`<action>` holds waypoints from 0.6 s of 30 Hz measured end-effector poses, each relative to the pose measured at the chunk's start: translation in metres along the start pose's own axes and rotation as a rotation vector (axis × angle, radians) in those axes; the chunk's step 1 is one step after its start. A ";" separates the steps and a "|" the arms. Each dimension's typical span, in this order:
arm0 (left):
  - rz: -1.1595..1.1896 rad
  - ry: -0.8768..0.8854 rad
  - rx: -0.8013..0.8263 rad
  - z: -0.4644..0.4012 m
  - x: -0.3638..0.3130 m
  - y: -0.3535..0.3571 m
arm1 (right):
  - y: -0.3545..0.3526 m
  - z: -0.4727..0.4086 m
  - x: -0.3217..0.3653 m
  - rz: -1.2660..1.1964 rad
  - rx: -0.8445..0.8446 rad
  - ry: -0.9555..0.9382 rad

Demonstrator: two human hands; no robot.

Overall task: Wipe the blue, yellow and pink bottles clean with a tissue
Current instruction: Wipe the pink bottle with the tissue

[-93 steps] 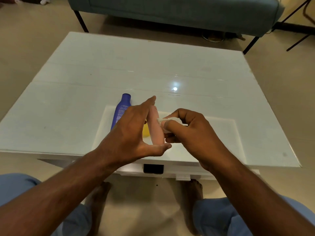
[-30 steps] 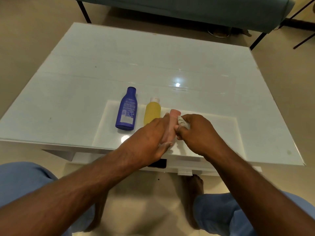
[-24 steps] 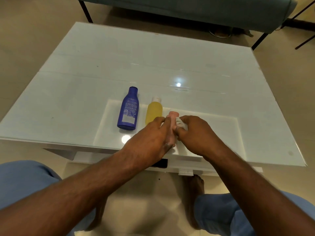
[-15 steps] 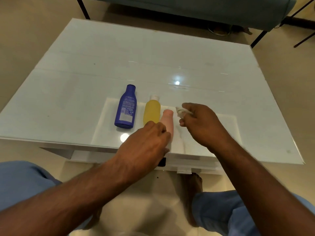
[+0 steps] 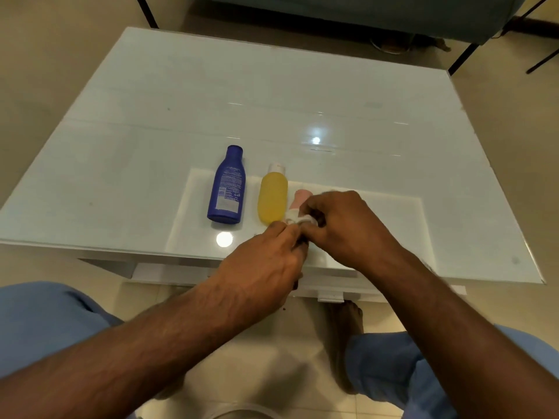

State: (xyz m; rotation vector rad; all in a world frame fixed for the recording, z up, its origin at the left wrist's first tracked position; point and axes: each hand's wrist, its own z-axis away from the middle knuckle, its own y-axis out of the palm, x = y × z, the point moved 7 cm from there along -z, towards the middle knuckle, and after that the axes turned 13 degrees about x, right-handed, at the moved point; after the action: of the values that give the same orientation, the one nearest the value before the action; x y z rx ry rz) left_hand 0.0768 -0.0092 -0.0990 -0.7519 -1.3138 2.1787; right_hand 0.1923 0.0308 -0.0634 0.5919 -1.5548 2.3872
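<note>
While the pink bottle lay on the desk just right of the yellow bottle and blue bottle, the right hand pinched a white tissue against it, and the left hand gripped its lower end.

This looks like a home living room. A low white glass-topped counter stands on a pale tiled floor, with a teal upholstered sofa on thin dark legs just behind it. The seated person's bare feet rest on the tiles.
</note>
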 end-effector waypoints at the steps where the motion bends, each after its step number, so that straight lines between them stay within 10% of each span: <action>1: 0.006 0.004 0.012 -0.002 0.002 0.005 | 0.001 0.001 0.000 0.006 0.012 0.010; 18: 0.057 -0.012 -0.014 -0.002 0.005 -0.004 | -0.010 -0.010 -0.015 -0.063 -0.209 0.077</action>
State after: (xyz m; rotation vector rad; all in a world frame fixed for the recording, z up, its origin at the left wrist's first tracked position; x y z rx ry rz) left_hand 0.0748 -0.0034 -0.0970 -0.7923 -1.3300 2.2244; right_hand 0.2076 0.0442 -0.0653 0.4910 -1.6978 2.1406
